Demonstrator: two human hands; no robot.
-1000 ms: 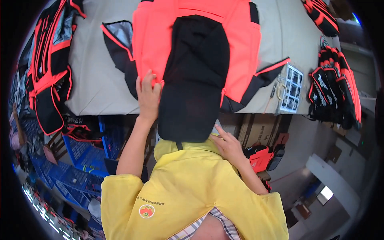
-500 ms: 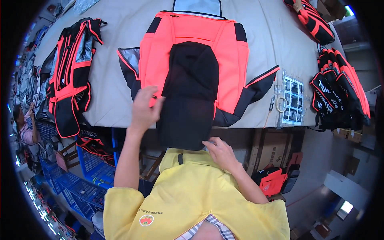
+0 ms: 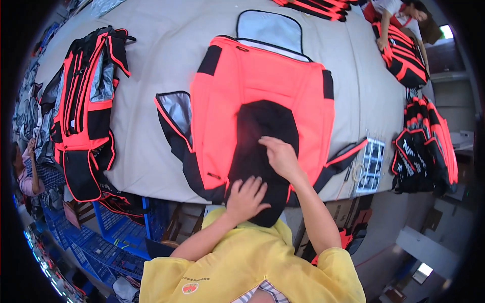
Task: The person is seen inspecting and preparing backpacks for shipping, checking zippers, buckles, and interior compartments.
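A large coral-and-black backpack [image 3: 214, 118] lies spread on the table in front of me, its silver-lined top flap [image 3: 269, 30] folded open away from me. A long black fabric panel [image 3: 268, 118] runs down its middle and past the table's near edge toward my lap. My left hand [image 3: 247, 199] rests on the panel's lower part, fingers spread. Higher up, my right hand [image 3: 280, 156] is over the panel with fingers bent and tips close together; whether anything small is between them is hidden.
Similar bags lie at the left [image 3: 83, 111] and right [image 3: 424, 141] of the table [image 3: 146, 60]. At the far right a co-worker [image 3: 399, 15] handles another bag [image 3: 401, 55]. A clear pocketed sheet [image 3: 371, 166] and a tape roll [image 3: 357, 171] lie at right. Blue crates [image 3: 118, 227] stand below left.
My left hand has come down onto the panel's lower part. My right hand has moved up from its bottom corner to its middle. The backpack appears lower and farther right, as the view shifted too.
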